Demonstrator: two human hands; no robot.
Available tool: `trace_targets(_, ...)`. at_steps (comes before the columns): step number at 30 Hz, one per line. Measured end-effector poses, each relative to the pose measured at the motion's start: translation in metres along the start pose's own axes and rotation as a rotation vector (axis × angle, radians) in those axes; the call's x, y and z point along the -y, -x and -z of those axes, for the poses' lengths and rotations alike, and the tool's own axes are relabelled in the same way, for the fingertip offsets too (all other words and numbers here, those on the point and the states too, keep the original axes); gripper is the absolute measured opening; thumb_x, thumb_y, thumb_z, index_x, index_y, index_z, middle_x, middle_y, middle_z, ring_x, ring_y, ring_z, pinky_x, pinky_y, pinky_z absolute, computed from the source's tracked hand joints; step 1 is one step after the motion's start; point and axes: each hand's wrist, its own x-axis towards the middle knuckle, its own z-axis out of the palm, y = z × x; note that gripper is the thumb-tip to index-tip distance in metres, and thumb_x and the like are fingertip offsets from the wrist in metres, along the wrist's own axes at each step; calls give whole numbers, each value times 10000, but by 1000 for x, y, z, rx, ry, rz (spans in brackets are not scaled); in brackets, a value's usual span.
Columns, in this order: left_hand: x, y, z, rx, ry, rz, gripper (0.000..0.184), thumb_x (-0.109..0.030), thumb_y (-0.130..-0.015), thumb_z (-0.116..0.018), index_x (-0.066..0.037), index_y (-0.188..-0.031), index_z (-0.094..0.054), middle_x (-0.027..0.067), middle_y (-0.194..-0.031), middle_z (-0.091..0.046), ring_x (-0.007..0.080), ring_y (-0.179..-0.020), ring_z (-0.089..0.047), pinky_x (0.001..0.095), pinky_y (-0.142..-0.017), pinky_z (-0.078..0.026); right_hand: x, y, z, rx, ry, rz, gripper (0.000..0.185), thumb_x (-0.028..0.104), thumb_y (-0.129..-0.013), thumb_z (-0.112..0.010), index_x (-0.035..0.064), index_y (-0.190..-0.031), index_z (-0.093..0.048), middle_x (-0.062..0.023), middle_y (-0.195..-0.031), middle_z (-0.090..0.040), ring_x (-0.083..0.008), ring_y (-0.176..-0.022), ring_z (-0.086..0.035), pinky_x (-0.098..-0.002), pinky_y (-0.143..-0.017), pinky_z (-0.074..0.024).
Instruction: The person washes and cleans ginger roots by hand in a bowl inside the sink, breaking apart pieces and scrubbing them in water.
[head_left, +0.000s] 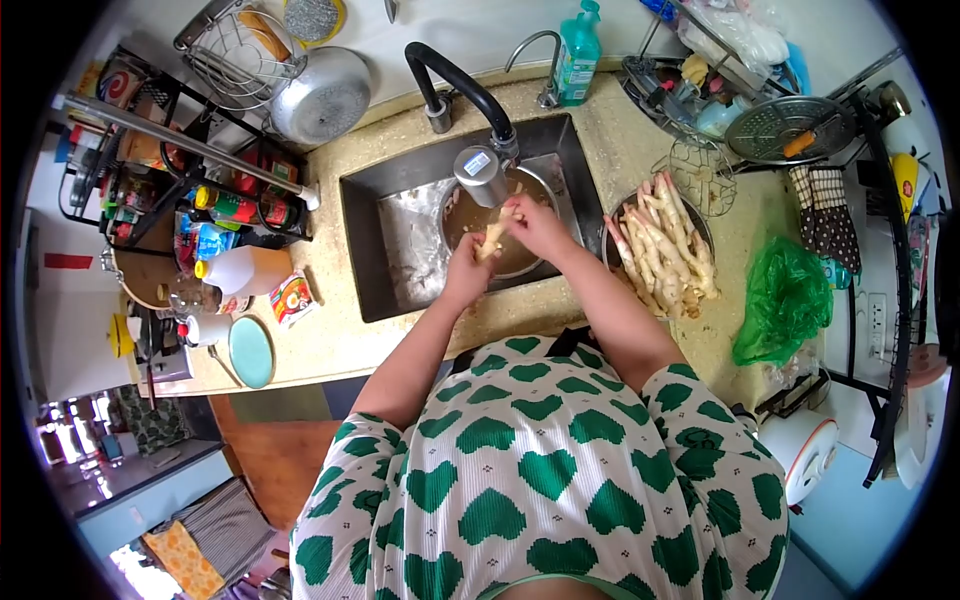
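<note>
My left hand [470,265] is closed around the lower end of a pale piece of young ginger [493,238], holding it above the sink. At its upper end, the fingers of my right hand [538,228] pinch the same piece near its pinkish tip. Beneath both hands, a round metal basin [447,225] of cloudy water stands in the dark sink [358,262]. A black faucet [470,88] with a silver head [482,178] hangs just over the hands. To the right, a bowl heaped with long ginger stalks [660,240] rests on the counter.
A green plastic bag [785,300] lies right of the ginger bowl. Behind the sink stand a turquoise soap bottle [578,60] and a thin curved tap [548,92]. On the left are a teal oval board [250,352], a jug [245,272] and a rack of bottles [245,205].
</note>
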Motion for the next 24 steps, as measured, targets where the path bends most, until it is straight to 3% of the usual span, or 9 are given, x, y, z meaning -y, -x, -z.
trace_targets(1,-4,1,0,7,11,15,284,-78,-892,-662,-60,-1105,-475,26,-761,-561,91,-567,-507,250,-500,-420,2,1,-1,-25,91,105,213,150,-904,-607,33,-1078,-570,-140,-837,-684,-252,-743,-693,-334,-674,-532)
trace_targets(6,-9,2,1,42,31,5,295,-81,-892,-662,-49,-1108,-463,28,-762,-570,93,-569,-515,251,-501,-421,12,-2,9,69,18,-161,213,167,-924,-578,43,-1097,-563,-174,-872,-683,-274,-804,-694,-361,-687,-528)
trace_targets(8,-8,0,2,34,6,10,293,-92,-896,-660,-47,-1106,-462,29,-765,-576,93,-569,-516,250,-505,-422,8,-2,7,64,26,-157,230,181,-928,-572,49,-1115,-556,-189,-890,-683,-297,-841,-691,-376,-701,-528)
trace_targets(11,-9,-3,4,34,16,43,285,-106,-903,-656,-47,-1102,-460,29,-768,-580,91,-572,-514,246,-513,-421,19,3,4,34,215,53,236,151,-933,-544,48,-1146,-544,-210,-930,-678,-358,-859,-675,-411,-728,-530)
trace_targets(18,-1,-9,5,69,148,118,237,-120,-927,-633,-61,-1078,-460,25,-793,-592,86,-579,-505,230,-527,-417,12,-1,3,58,264,33,271,135,-918,-555,44,-1172,-529,-224,-976,-666,-400,-885,-651,-454,-766,-521)
trace_targets(20,-1,-9,6,116,286,190,225,-123,-935,-625,-66,-1077,-462,27,-806,-597,86,-578,-508,222,-528,-421,12,1,2,29,280,115,252,134,-923,-543,51,-1161,-528,-221,-957,-666,-403,-868,-650,-456,-761,-520)
trace_targets(24,1,-10,11,212,466,324,203,-124,-944,-613,-72,-1075,-467,31,-825,-603,87,-580,-519,212,-529,-430,19,0,8,120,320,34,232,130,-925,-534,49,-1142,-517,-219,-943,-663,-413,-854,-647,-463,-757,-515)
